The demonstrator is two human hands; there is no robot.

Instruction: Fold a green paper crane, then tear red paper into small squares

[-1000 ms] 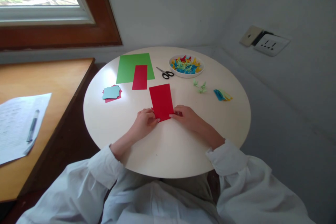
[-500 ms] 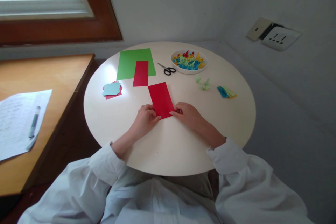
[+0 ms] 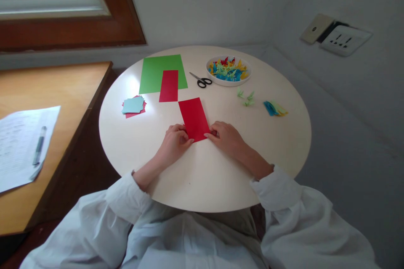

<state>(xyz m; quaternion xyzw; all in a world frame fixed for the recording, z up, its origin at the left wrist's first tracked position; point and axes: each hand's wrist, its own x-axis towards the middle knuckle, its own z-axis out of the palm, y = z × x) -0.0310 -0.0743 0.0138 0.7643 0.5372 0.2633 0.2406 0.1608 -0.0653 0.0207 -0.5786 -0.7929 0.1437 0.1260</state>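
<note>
A red paper rectangle (image 3: 194, 118) lies slightly tilted on the round cream table, close to its middle. My left hand (image 3: 175, 145) pinches its near left corner between thumb and curled fingers. At the near right corner my right hand (image 3: 227, 139) grips the same paper, thumb on top. The fingers under the paper's edge are partly hidden. Just beyond, a second red paper piece (image 3: 169, 86) rests partly over a green paper sheet (image 3: 150, 75).
Black-handled scissors (image 3: 202, 80) lie near a white dish (image 3: 217, 82) of colourful folded paper pieces. Light green paper shapes (image 3: 248, 98) and a blue-yellow bundle (image 3: 274, 109) sit at right. Left are stacked small papers (image 3: 133, 104); a wooden desk (image 3: 82, 80) holds written sheets and a pen (image 3: 39, 146).
The camera view has shifted slightly. Both hands keep hold of the red paper's near corners, with no clear movement of paper or hands.
</note>
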